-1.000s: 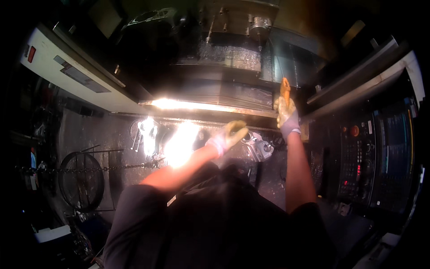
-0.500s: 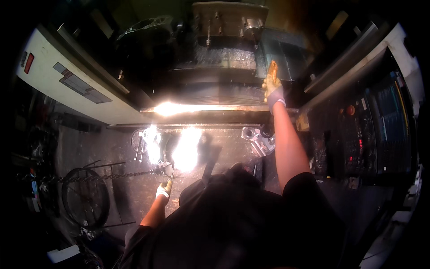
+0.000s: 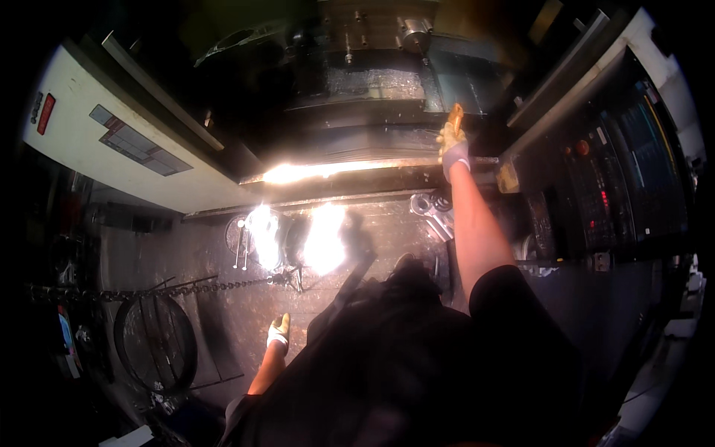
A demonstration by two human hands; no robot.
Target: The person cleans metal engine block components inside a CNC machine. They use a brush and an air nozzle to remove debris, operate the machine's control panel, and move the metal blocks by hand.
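My left hand (image 3: 278,330), in a pale yellow work glove, is low at the left of my body. It looks loosely open and empty. Just beyond it, apart from the fingers, a hook (image 3: 295,279) hangs at the end of a dark chain (image 3: 179,287) running in from the left. My right hand (image 3: 452,143), also gloved, reaches forward over the sill of a machine's opening. Its fingers are curled round a slim orange thing (image 3: 456,115) that points away from me; its kind is not clear. Ahead of it lies a wet grey metal plate (image 3: 458,88).
A machined metal part (image 3: 424,205) sits beside my right forearm. Glaring light washes out shiny parts (image 3: 264,237) at centre left. The machine's pale door (image 3: 89,141) is at left, a control panel (image 3: 607,179) at right. A dark round frame (image 3: 156,344) stands lower left.
My left hand has come away from the hook and drawn back toward me. The right hand stays reached forward with the orange thing. The whole view has shifted slightly.
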